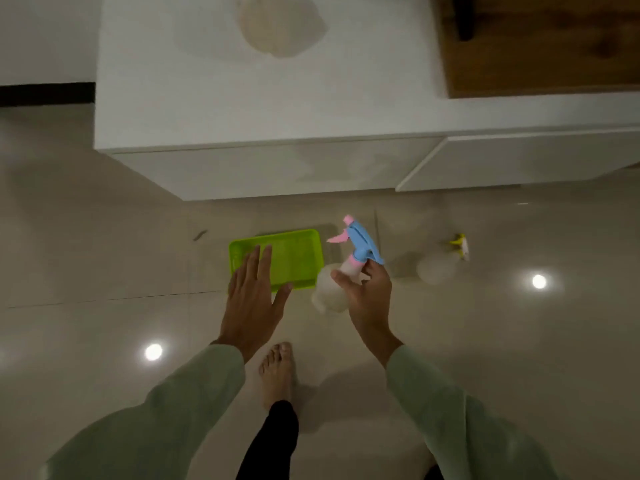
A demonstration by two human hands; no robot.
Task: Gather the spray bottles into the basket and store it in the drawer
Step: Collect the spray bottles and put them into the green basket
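Observation:
A lime green basket [298, 252] lies on the floor in front of a white cabinet, and nothing shows inside it. My right hand [367, 299] grips the neck of a clear spray bottle with a blue and pink head [360, 244], held just right of the basket. My left hand [252, 296] hovers flat with spread fingers over the basket's near left corner and holds nothing. A second clear spray bottle with a yellow and white head [440, 265] stands on the floor further right.
The white cabinet [270, 98] fills the upper view, with a drawer front [519, 164] standing slightly out at the right. A wooden board [540, 46] lies on its top right. My bare foot [277, 372] stands on the glossy tiles below the basket.

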